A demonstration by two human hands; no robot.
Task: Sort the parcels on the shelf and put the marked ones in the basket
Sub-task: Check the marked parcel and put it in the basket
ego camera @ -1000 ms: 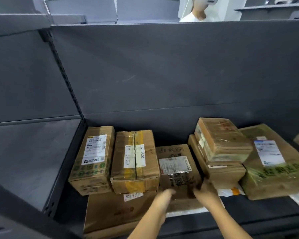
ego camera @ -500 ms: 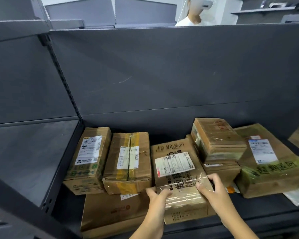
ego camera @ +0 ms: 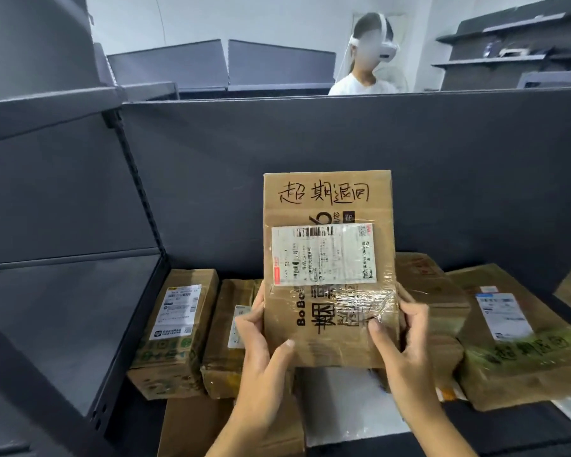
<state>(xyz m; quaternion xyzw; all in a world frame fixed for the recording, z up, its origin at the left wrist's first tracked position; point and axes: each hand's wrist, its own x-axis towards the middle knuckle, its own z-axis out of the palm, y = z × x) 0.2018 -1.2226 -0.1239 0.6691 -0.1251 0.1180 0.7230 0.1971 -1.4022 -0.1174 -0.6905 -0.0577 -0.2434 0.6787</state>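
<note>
I hold a brown cardboard parcel point(ego camera: 327, 206) upright in front of me, above the shelf. It carries a white shipping label, clear tape and black handwritten characters along its top. My left hand point(ego camera: 261, 338) grips its lower left edge, thumb on the front. My right hand point(ego camera: 399, 334) grips the lower right edge, thumb pressed on the taped face. On the dark shelf point(ego camera: 508, 427) behind lie more parcels: a green-printed box point(ego camera: 175, 328) at left, a taped box point(ego camera: 225, 338) beside it, and a large box point(ego camera: 521, 338) with handwritten characters at right. No basket is in view.
A flat cardboard parcel point(ego camera: 195, 427) lies at the shelf's front left. Stacked boxes point(ego camera: 432, 291) sit behind the held parcel. A grey divider panel point(ego camera: 66, 311) closes the left side. Beyond the dark back wall point(ego camera: 343, 133) stands a person in a white shirt point(ego camera: 360, 84).
Both hands have lifted the labelled parcel off the shelf and tipped it upright, facing me. The camera has tilted upward, showing the person behind the back wall.
</note>
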